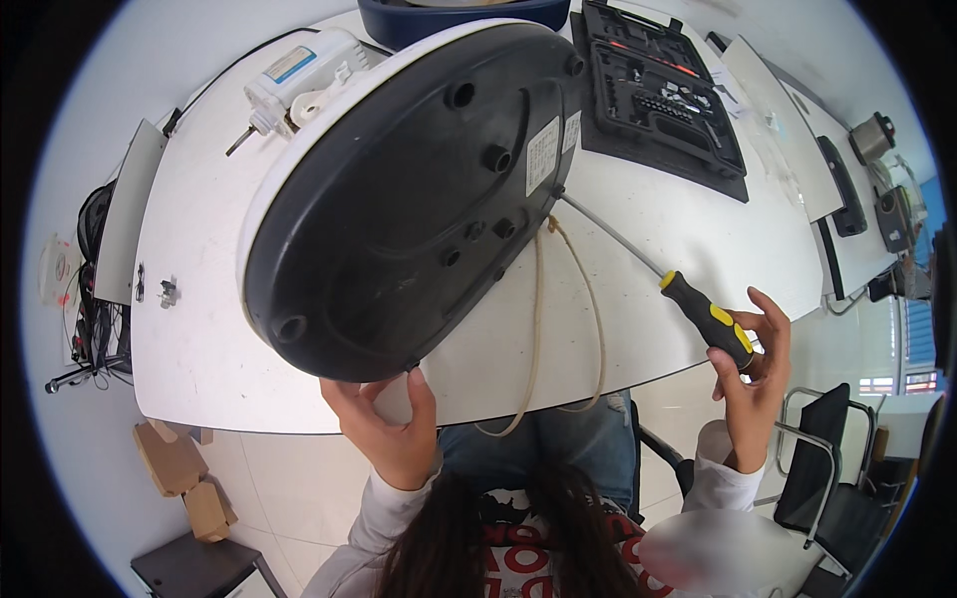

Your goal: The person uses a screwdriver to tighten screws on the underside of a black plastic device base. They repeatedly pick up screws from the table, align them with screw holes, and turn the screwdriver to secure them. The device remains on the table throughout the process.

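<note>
Hair (424,543) hung nearest my camera. Left hand (391,427) propped the tilted oval appliance base (379,214) over the worktop (209,359), grip partly hidden, couldn't tell; right hand (753,384) lightly clasped the screwdriver (698,307). Off-axis push risked tip slip.

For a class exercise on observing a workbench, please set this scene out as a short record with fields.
Surface: white table
Main item: oval base, tilted, black underside facing the camera
Left hand: holds the base's near edge
Right hand: holds a black-and-yellow screwdriver
Screwdriver tip: at the base's right rim; whether it sits in a screw is too small to tell
Cord: cream, running over the table's near edge
Upper left: white motor with metal shaft
Upper right: open black tool case
</note>
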The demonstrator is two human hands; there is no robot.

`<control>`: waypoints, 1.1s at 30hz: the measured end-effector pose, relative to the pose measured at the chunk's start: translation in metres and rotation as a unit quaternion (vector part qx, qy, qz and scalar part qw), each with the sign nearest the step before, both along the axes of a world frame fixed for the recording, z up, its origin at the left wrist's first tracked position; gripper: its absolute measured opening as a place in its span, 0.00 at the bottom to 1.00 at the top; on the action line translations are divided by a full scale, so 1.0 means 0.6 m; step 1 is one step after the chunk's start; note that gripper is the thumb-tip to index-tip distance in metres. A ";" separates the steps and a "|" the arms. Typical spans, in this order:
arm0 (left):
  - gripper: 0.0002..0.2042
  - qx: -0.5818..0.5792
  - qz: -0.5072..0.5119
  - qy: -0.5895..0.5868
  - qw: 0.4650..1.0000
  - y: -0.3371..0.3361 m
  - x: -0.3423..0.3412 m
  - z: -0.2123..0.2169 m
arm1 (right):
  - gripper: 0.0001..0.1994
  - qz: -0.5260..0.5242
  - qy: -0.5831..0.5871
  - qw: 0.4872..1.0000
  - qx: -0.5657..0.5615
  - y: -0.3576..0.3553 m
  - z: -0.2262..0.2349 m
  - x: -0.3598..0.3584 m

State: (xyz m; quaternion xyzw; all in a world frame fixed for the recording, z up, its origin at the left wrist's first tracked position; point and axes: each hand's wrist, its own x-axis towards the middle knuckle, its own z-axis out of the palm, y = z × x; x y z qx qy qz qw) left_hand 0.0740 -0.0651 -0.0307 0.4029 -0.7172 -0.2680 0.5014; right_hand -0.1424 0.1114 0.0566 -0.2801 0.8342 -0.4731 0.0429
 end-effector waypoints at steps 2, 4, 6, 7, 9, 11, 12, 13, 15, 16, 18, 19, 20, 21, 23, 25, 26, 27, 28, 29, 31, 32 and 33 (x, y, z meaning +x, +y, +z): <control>0.35 0.004 0.002 0.003 1.000 0.000 -0.001 0.001 | 0.28 -0.006 -0.005 1.000 0.013 0.002 0.003 0.001; 0.35 0.008 0.005 0.004 1.000 0.000 -0.002 0.001 | 0.25 0.000 -0.001 1.000 0.015 0.005 0.000 -0.001; 0.35 0.009 0.007 0.006 1.000 0.000 -0.002 0.001 | 0.23 0.010 -0.034 0.999 -0.008 0.013 -0.009 -0.010; 0.35 0.008 0.006 0.007 1.000 0.000 -0.003 0.001 | 0.23 0.014 -0.051 0.998 -0.019 0.016 -0.014 -0.014; 0.35 0.007 0.005 0.008 1.000 0.000 -0.005 0.001 | 0.22 0.009 -0.120 0.991 -0.052 0.011 -0.020 -0.018; 0.35 0.005 0.009 0.007 1.000 0.001 -0.003 0.002 | 0.22 0.023 -0.183 0.980 -0.071 0.008 -0.015 -0.020; 0.35 0.007 0.008 0.006 1.000 0.001 -0.002 0.002 | 0.22 0.038 -0.211 0.974 -0.072 0.008 -0.007 -0.021; 0.35 0.010 0.007 0.006 1.000 0.001 -0.002 0.000 | 0.23 0.052 -0.239 0.967 -0.072 0.008 -0.002 -0.021; 0.35 0.011 0.003 0.005 1.000 -0.001 -0.004 0.000 | 0.25 0.067 -0.184 0.979 -0.062 0.008 -0.001 -0.010; 0.35 0.006 0.003 0.003 1.000 0.000 -0.003 0.002 | 0.27 0.077 -0.159 0.983 -0.058 0.009 -0.003 -0.003; 0.35 0.000 0.005 0.000 1.000 0.001 -0.001 0.001 | 0.31 0.073 -0.089 0.993 -0.011 0.006 -0.006 0.004; 0.35 -0.002 0.006 0.000 1.000 0.001 -0.001 0.001 | 0.34 0.069 -0.053 0.996 0.013 0.004 -0.006 0.007; 0.35 -0.004 0.007 -0.001 1.000 0.001 -0.001 0.000 | 0.37 0.051 -0.068 0.996 -0.002 0.002 -0.006 0.009; 0.35 -0.003 0.005 0.001 1.000 0.001 -0.001 0.000 | 0.36 0.035 -0.062 0.997 -0.004 0.001 -0.007 0.008; 0.35 -0.001 0.002 0.005 1.000 0.001 -0.001 -0.001 | 0.35 0.002 -0.051 0.999 -0.010 -0.001 -0.011 0.005; 0.35 0.000 0.002 0.005 1.000 0.001 -0.001 -0.001 | 0.28 0.002 -0.038 0.999 -0.021 -0.001 -0.011 0.005; 0.35 0.001 0.002 0.005 1.000 0.001 -0.002 -0.001 | 0.26 0.009 -0.016 1.000 0.000 0.005 -0.012 0.000; 0.35 -0.001 0.007 0.004 1.000 0.001 -0.002 0.000 | 0.24 0.015 0.007 1.000 0.021 0.011 -0.013 -0.004; 0.35 -0.003 0.011 0.003 1.000 0.001 -0.004 0.001 | 0.20 0.029 0.159 0.985 0.053 0.015 -0.023 -0.009; 0.35 -0.004 0.015 0.002 1.000 0.002 -0.005 0.001 | 0.20 0.043 0.197 0.977 0.065 0.017 -0.023 -0.010; 0.34 -0.006 0.007 -0.003 1.000 0.001 -0.003 0.001 | 0.20 0.070 0.272 0.956 0.089 0.017 -0.020 -0.012; 0.34 -0.007 0.003 -0.005 1.000 0.001 -0.003 0.001 | 0.18 0.073 0.305 0.946 0.080 0.015 -0.026 -0.016; 0.34 -0.004 0.001 -0.001 1.000 0.001 -0.003 0.001 | 0.17 0.081 0.301 0.946 0.091 0.016 -0.024 -0.019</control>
